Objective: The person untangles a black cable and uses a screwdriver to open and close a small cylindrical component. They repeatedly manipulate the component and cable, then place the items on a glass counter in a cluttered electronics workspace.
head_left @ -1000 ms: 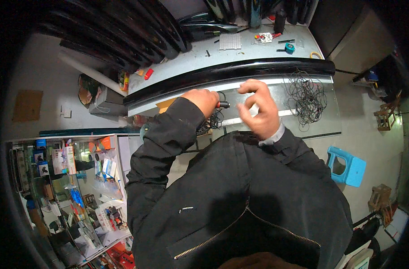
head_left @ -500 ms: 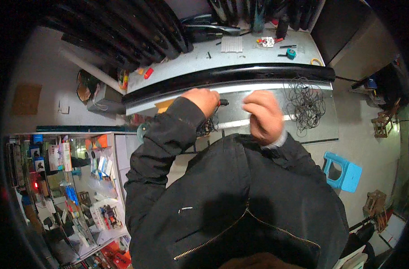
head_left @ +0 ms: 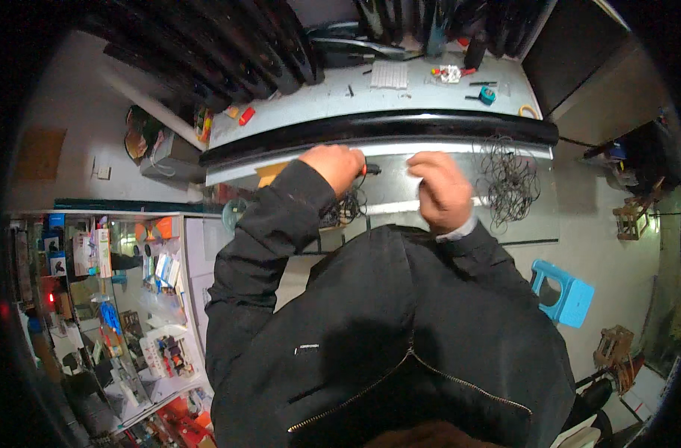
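My left hand (head_left: 333,166) is closed round a small red-and-black tool (head_left: 372,169) over the glass counter top. Only the dark end of the tool shows past my fingers, pointing right, so its exact kind is hidden. A short gap to the right, my right hand (head_left: 446,193) is raised with its fingers curled toward the thumb. Anything pinched there is too small to make out. Tangled thin black wire (head_left: 513,179) lies beside my right hand. A second dark tangle (head_left: 349,209) sits partly hidden below my left hand.
A long glossy black roll (head_left: 385,128) lies across the counter beyond my hands. Behind it are a teal tape measure (head_left: 487,95), a white grid block (head_left: 389,75) and a red item (head_left: 247,116). A blue stool (head_left: 572,299) stands at right, crowded shelves (head_left: 124,299) at left.
The whole view has shifted slightly. My right hand's fingers have moved a little, and my left hand keeps its grip on the tool.
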Available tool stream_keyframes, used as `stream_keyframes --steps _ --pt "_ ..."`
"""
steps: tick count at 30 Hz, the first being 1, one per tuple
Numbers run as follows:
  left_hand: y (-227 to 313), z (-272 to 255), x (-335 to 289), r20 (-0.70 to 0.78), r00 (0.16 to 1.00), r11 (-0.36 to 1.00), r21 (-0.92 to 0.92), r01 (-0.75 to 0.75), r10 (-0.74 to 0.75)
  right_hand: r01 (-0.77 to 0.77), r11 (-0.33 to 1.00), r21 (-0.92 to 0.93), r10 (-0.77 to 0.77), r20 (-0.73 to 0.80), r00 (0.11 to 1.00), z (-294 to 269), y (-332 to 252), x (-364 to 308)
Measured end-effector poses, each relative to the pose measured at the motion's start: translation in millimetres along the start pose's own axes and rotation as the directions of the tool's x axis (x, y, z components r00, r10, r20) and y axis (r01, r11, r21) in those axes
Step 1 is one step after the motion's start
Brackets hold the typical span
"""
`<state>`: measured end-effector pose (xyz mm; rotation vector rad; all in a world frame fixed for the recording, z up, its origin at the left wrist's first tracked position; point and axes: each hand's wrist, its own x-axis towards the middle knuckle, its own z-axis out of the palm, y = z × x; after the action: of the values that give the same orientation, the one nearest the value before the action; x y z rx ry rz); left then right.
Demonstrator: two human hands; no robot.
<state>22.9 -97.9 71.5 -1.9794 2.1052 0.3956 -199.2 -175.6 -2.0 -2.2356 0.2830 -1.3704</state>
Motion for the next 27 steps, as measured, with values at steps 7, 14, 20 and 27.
stream_keyframes --steps 7,14,20,27 --pt "-14 -15 -23 -0.250 0.927 0.816 -0.447 -0.366 0.279 -0.416 0.775 0.476 0.379 0.176 0.909 -2 -17 -5" --pt "-13 -13 -32 -0.236 0.912 0.669 -0.622 -0.406 0.335 -0.431 0.648 0.628 0.390 0.212 0.896 4 -33 -1" --pt "-16 -10 -34 -0.216 0.911 0.672 -0.619 -0.406 0.351 -0.355 0.752 0.555 0.321 0.163 0.933 -1 -39 9" --pt "-14 -15 -37 -0.228 0.927 0.752 -0.542 -0.374 0.297 -0.304 0.809 0.502 0.275 0.134 0.952 -2 -36 11"
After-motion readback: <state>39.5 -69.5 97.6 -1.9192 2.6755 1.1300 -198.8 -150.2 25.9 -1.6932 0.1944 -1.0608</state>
